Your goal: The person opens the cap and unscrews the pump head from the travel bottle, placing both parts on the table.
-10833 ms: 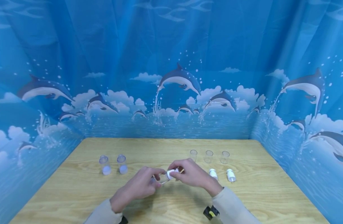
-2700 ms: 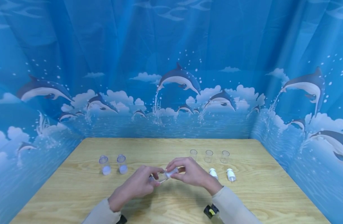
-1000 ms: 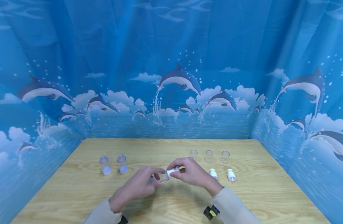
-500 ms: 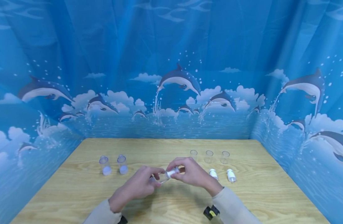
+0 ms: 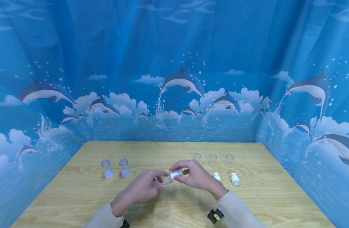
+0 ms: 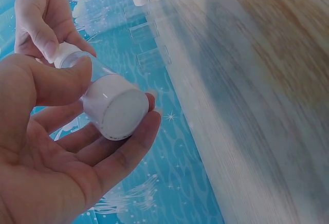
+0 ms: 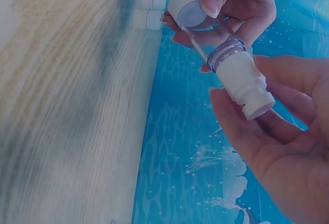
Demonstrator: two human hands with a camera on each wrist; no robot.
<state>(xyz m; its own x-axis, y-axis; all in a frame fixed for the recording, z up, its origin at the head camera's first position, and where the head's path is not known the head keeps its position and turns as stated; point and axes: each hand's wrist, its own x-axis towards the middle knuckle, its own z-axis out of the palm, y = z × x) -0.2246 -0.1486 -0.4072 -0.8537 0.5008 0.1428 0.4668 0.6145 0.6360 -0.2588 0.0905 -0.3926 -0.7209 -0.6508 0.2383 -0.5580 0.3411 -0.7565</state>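
Observation:
Above the middle of the table, my left hand (image 5: 144, 186) holds a small clear plastic bottle (image 5: 165, 181) lying aslant. Its white base (image 6: 117, 112) faces the left wrist camera, between the thumb and curled fingers. At the bottle's threaded neck (image 7: 226, 53), my right hand (image 5: 195, 175) pinches a white pump top (image 7: 240, 82) between thumb and fingers. The top sits on or against the neck, in line with the bottle; how tightly it is screwed cannot be told. In the head view, fingers partly cover both parts.
Two clear bottles with whitish bottoms, one (image 5: 106, 167) beside the other (image 5: 124, 167), stand on the left of the wooden table (image 5: 160, 150). To the right are three clear cups (image 5: 212, 160) in a row. Nearer lie two white pump tops, one (image 5: 217, 176) partly behind my right wrist, another (image 5: 235, 179).
Both hands keep nearly the same place with the bottle between them. My right fingers shift slightly around the pump top across the frames. The things on the table stay put.

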